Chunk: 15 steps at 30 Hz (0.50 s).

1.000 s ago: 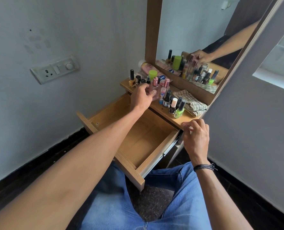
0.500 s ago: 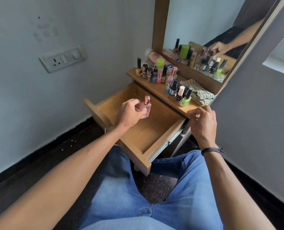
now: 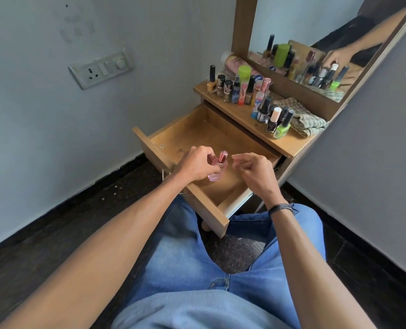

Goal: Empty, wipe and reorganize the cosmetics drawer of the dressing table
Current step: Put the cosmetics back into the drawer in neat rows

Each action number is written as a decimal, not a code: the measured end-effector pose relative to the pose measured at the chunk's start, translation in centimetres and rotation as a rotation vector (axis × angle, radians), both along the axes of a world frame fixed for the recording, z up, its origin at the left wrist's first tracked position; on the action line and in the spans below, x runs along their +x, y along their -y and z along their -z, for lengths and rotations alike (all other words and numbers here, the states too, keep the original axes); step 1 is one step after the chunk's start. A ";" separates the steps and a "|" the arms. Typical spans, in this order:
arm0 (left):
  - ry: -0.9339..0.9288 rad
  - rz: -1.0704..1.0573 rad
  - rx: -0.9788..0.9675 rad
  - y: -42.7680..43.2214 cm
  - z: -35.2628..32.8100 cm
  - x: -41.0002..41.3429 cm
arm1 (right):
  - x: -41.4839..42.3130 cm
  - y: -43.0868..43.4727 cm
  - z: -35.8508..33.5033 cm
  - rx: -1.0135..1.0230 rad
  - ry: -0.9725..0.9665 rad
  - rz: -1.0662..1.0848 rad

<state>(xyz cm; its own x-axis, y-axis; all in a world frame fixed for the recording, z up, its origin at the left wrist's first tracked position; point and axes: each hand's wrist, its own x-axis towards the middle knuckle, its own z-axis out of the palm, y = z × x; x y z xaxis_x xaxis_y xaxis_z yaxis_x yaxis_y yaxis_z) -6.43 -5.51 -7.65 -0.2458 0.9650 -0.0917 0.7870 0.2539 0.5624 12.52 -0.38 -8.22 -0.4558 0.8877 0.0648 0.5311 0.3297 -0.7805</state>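
1. Head view: the left hand [image 3: 194, 166] had carried the bottle [image 3: 217, 168] from the table [image 3: 289, 146] into the drawer [image 3: 211, 136], its grip clasping it near the front-left corner.
2. The right hand [image 3: 256, 173] had left the table edge and hovered beside the bottle, loosely curled and empty. Restocking had seemingly begun.

The left hand [image 3: 194, 166] carried the pink bottle [image 3: 217, 168] from the desk [image 3: 289, 144] down over the drawer [image 3: 192, 135]; the right hand [image 3: 256, 173] left the desk edge to join it
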 end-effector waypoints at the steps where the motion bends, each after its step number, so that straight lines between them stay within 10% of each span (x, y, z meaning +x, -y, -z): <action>1: 0.002 0.000 -0.014 0.0 0.0 0.0 | -0.1 0.1 0.2 -0.015 0.008 -0.013; 15: -0.026 0.197 -0.225 0.4 -0.4 -0.6 | -0.7 1.2 1.2 0.042 0.141 -0.188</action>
<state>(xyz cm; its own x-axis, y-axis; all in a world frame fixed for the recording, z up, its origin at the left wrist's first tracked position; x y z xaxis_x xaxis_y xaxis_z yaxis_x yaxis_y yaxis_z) -6.98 -5.93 -7.24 -0.0610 0.9504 -0.3049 0.8470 0.2109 0.4879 11.81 -1.62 -9.39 -0.6202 0.7841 0.0245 0.5596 0.4641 -0.6866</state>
